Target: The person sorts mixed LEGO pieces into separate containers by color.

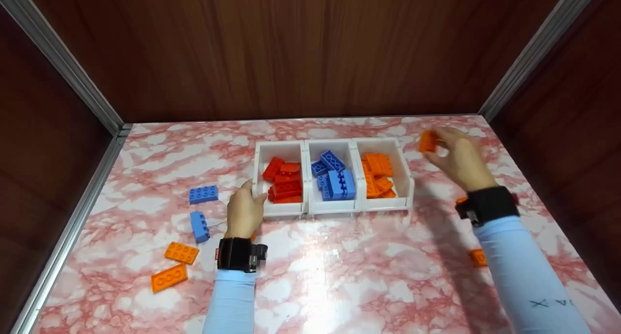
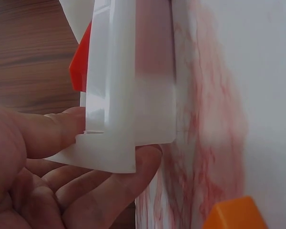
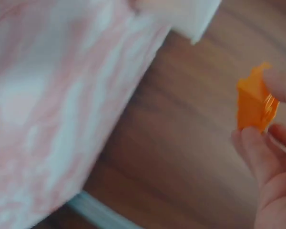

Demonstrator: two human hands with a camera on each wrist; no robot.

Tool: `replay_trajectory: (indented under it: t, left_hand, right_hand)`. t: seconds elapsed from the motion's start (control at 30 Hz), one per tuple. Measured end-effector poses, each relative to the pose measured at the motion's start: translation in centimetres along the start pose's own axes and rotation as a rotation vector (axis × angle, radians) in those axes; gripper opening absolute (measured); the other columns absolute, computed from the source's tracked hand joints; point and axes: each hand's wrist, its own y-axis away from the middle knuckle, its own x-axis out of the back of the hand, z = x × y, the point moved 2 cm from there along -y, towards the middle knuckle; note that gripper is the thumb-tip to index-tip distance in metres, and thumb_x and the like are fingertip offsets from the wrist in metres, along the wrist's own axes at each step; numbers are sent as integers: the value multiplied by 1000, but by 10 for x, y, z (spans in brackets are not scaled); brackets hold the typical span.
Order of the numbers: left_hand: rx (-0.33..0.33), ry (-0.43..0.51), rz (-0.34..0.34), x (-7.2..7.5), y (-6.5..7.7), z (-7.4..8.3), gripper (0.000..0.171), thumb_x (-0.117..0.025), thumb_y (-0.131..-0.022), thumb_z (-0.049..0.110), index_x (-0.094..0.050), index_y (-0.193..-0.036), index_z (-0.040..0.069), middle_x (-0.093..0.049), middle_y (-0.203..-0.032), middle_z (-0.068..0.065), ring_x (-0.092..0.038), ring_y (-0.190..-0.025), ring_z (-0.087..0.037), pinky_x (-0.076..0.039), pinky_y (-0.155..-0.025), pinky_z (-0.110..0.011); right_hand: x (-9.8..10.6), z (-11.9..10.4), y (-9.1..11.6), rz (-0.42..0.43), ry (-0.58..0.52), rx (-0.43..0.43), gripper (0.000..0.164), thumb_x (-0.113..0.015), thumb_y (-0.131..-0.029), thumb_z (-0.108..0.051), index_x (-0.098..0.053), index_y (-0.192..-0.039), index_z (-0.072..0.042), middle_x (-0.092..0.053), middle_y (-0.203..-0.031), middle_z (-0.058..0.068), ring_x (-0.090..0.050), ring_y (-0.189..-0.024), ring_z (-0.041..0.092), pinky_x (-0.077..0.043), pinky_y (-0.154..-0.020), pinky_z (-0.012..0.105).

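Observation:
In the head view three joined white bins stand on the table, holding red bricks, blue bricks and orange bricks from left to right. My left hand grips the left bin's outer wall. The left wrist view has the thumb on one side of the white wall and fingers on the other. Right of the bins, my right hand pinches an orange toy brick above the table. The right wrist view shows that brick between thumb and fingertips.
Two blue bricks and two orange bricks lie on the marbled table left of my left arm. Another orange brick is partly behind my right forearm. Brown wooden panels with metal edges enclose the table.

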Motion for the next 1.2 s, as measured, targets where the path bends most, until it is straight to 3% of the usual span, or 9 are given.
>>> replay_trajectory:
  t: [0.13, 0.3, 0.47, 0.6, 0.73, 0.87, 1.07, 1.2]
  left_hand:
    - [0, -8, 0, 1, 0, 1, 53, -66, -95, 12, -47, -141, -9, -59, -130, -28, -58, -114, -43, -46, -98, -50]
    - [-7, -23, 3, 2, 0, 1, 53, -66, -95, 12, -48, -140, -9, -60, -127, -28, -60, -112, -44, -46, -97, -50]
    - [-29, -40, 19, 3, -2, 3, 53, -67, -94, 11, -49, -139, -10, -62, -123, -29, -61, -108, -44, -48, -95, -51]
    - [-25, -33, 18, 2, -2, 4, 53, -67, -94, 11, -49, -139, -10, -62, -123, -29, -62, -107, -43, -48, -94, -50]
    - [-14, -25, 16, 0, -1, 4, 53, -68, -94, 11, -50, -139, -9, -62, -124, -28, -62, -109, -42, -48, -95, -49]
    - [-18, -26, 15, -1, -2, 5, 54, -68, -94, 12, -49, -140, -9, -60, -127, -28, -60, -112, -43, -46, -98, -49]
    - [-11, -32, 5, 0, -2, 5, 55, -67, -95, 13, -47, -141, -9, -60, -128, -28, -60, -113, -43, -46, -98, -50]
    - [-2, -34, -1, 0, -1, 3, 55, -66, -95, 12, -47, -141, -10, -60, -128, -28, -59, -113, -43, -46, -98, -50]
  right_hand:
    - [-22, -24, -16, -164, 54, 126, 49, -80, -79, 3, -62, -125, 7, -61, -118, 25, -61, -101, 40, -51, -87, 52]
    - [-57, -34, -30, -349, 241, 217, 46, -80, -79, 1, -64, -122, 7, -63, -119, 25, -60, -105, 42, -50, -92, 52]
    - [-81, -32, -37, -459, 440, 198, 34, -70, -86, 5, -68, -119, 1, -65, -121, 21, -55, -115, 43, -41, -101, 59]
    - [-89, -27, -36, -503, 521, 147, 30, -62, -90, 8, -72, -115, -3, -64, -124, 19, -47, -123, 44, -31, -105, 65]
    - [-86, -22, -34, -500, 490, 155, 28, -67, -87, 2, -71, -115, -2, -60, -128, 21, -40, -129, 48, -25, -105, 70]
    - [-66, -18, -34, -411, 378, 170, 40, -76, -80, -6, -68, -119, -2, -59, -130, 21, -40, -129, 48, -26, -102, 72]
    - [-23, -6, -26, -237, 246, 183, 43, -75, -84, -4, -64, -124, 5, -61, -123, 26, -51, -117, 48, -37, -98, 64]
    - [-3, 11, -11, -194, 206, 149, 38, -72, -86, -2, -65, -122, 6, -63, -113, 27, -56, -105, 46, -44, -92, 58]
